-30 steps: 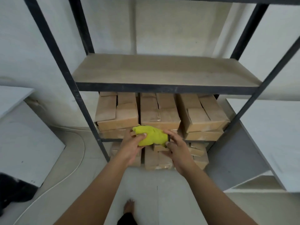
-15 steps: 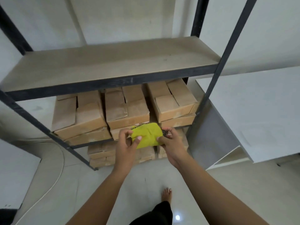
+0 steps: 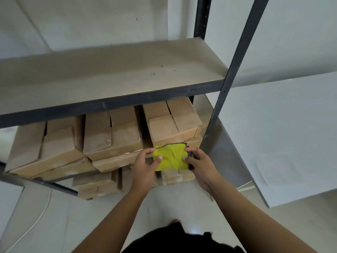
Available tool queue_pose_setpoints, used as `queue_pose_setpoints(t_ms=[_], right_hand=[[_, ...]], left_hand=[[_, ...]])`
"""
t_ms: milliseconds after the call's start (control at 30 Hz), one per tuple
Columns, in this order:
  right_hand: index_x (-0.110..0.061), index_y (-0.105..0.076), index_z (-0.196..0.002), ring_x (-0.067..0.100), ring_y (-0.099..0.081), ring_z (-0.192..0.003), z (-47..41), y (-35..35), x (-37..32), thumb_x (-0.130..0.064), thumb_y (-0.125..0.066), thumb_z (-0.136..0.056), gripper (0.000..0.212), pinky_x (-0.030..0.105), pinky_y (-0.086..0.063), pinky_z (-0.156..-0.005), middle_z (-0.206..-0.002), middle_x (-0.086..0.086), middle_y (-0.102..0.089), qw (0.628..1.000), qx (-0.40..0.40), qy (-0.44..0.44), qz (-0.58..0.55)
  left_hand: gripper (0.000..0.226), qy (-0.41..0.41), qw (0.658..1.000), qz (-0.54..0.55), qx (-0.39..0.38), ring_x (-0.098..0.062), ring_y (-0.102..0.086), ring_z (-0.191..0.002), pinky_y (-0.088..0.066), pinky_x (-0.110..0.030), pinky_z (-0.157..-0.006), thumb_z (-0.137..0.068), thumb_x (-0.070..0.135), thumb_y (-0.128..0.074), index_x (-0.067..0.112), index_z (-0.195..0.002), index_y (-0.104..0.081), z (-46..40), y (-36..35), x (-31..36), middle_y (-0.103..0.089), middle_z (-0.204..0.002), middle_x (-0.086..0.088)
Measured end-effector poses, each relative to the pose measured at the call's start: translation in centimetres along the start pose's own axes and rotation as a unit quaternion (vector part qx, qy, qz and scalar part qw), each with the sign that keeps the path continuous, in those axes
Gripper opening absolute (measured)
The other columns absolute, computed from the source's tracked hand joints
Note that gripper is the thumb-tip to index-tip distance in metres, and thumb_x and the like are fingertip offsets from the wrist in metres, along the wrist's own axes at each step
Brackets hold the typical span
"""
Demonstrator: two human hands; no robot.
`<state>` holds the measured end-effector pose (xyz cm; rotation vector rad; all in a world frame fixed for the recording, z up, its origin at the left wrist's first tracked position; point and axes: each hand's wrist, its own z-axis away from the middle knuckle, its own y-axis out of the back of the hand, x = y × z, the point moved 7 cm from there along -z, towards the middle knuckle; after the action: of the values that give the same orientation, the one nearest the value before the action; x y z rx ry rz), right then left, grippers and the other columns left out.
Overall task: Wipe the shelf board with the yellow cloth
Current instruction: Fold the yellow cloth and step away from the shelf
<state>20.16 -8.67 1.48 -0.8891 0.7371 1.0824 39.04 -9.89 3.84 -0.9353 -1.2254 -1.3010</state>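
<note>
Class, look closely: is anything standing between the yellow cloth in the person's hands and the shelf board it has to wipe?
Nothing visible does. The yellow cloth is held below and in front of the shelf board, with only open air between them; the board's top shows just a few dark specks.

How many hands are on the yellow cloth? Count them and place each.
2. The left hand pinches the yellow cloth at its left edge; the right hand pinches its right edge. No other hand shows.

A dark metal-framed shelf [image 3: 235, 57] is seen; its beige shelf board [image 3: 113, 70] is marked by a few dark specks. Cardboard boxes [image 3: 113, 132] are packed on the lower level, more boxes stacked on the floor [image 3: 73, 216] beneath.
</note>
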Motion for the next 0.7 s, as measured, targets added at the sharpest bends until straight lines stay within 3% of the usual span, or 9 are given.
queue_pose_setpoints(t_ms=[67, 233, 433, 600, 700], right_hand=[[-0.022, -0.064, -0.090, 0.020, -0.054, -0.088, -0.5, 1.7, 0.2, 0.001, -0.063, -0.081, 0.024, 0.031, -0.045, -0.078, -0.101, 0.007, -0.058, 1.000, 0.010, 0.002, 0.021], [-0.026, -0.064, -0.087, 0.018, -0.053, -0.083, -1.3, 5.7, -0.2, 0.000, -0.065, -0.080, 0.027, 0.026, -0.043, -0.068, -0.100, 0.005, -0.057, 0.995, -0.009, 0.003, 0.101], [-0.032, -0.061, -0.084, 0.014, -0.052, -0.076, -0.3, 11.4, -2.0, -0.003, -0.065, -0.080, 0.030, 0.027, -0.046, -0.067, -0.093, 0.000, -0.056, 0.967, -0.063, 0.019, 0.245], [-0.036, -0.059, -0.086, 0.011, -0.054, -0.079, 1.3, 17.6, -4.1, -0.005, -0.066, -0.078, 0.033, 0.034, -0.050, -0.075, -0.091, -0.010, -0.057, 0.932, -0.095, 0.053, 0.346], [-0.030, -0.061, -0.093, 0.012, -0.054, -0.083, 2.5, 21.6, -4.9, -0.004, -0.066, -0.077, 0.031, 0.036, -0.050, -0.078, -0.099, -0.007, -0.059, 0.925, -0.103, 0.068, 0.360]], left_hand=[[0.026, 0.006, 1.000, -0.002, -0.007, -0.010, -0.064, -0.084, -0.048, -0.010, -0.062, -0.081, 0.011, -0.070, 0.018, -0.104, -0.060, 0.3, -1.5, -0.4, -0.065, -0.100, 0.003], [0.038, 0.052, 0.999, -0.002, -0.006, -0.002, -0.067, -0.076, -0.050, -0.013, -0.060, -0.079, 0.006, -0.071, 0.016, -0.113, -0.058, 1.5, -5.1, -2.1, -0.067, -0.100, 0.000], [0.042, 0.089, 0.994, 0.017, 0.061, -0.013, -0.062, -0.093, -0.050, -0.013, -0.064, -0.079, 0.005, -0.070, 0.015, -0.118, -0.057, 6.2, -10.6, -3.1, -0.061, -0.113, -0.004], [0.042, 0.076, 0.993, -0.007, 0.088, -0.017, -0.060, -0.101, -0.054, -0.032, -0.080, -0.078, 0.005, -0.072, 0.020, -0.115, -0.058, 11.1, -16.9, -3.2, -0.053, -0.119, 0.001], [0.044, 0.074, 0.994, -0.032, 0.073, -0.015, -0.058, -0.102, -0.054, -0.032, -0.082, -0.078, 0.006, -0.072, 0.020, -0.117, -0.057, 13.2, -20.9, -3.0, -0.049, -0.121, 0.001]])
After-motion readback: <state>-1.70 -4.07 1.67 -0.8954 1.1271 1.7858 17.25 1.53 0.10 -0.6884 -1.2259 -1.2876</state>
